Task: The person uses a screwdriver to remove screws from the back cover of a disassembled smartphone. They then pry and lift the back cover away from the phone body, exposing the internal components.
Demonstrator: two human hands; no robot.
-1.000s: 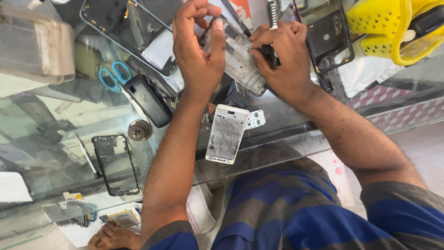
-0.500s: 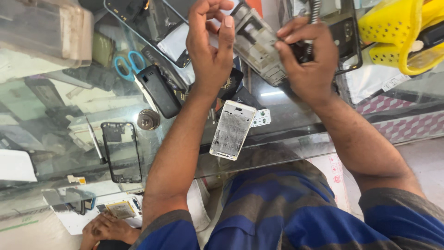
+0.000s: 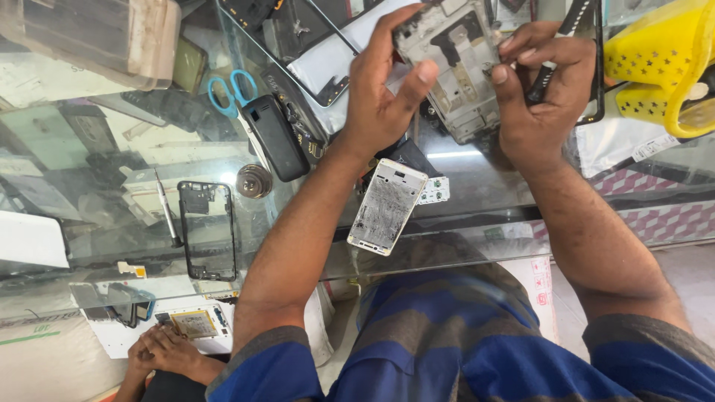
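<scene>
Left hand: the left hand (image 3: 383, 97) is gripping a phone frame (image 3: 458, 67) in the upper middle of the picture, thumb pressing on its near long edge, fingers curling over the far top corner.
Right hand: the right hand (image 3: 540, 93) is pinching a dark screwdriver (image 3: 547, 63) between thumb and fingertips, its tip apparently touching the right side of the frame.
Phone frame: a bare grey inner shell, held tilted above the glass counter (image 3: 477, 186), open side facing up.
Handling: it is probably light and stiff yet easy to crack or bend where the metal is thin; gripping by the long edges looks safest, keeping off the small parts inside.
Nearby: a white phone cover (image 3: 387, 206) is lying on the glass just below the left wrist; a black phone (image 3: 275, 138) and blue scissors (image 3: 232, 88) are lying to the left.
Lower left: another person's hands (image 3: 165, 350) are resting below the glass.
</scene>
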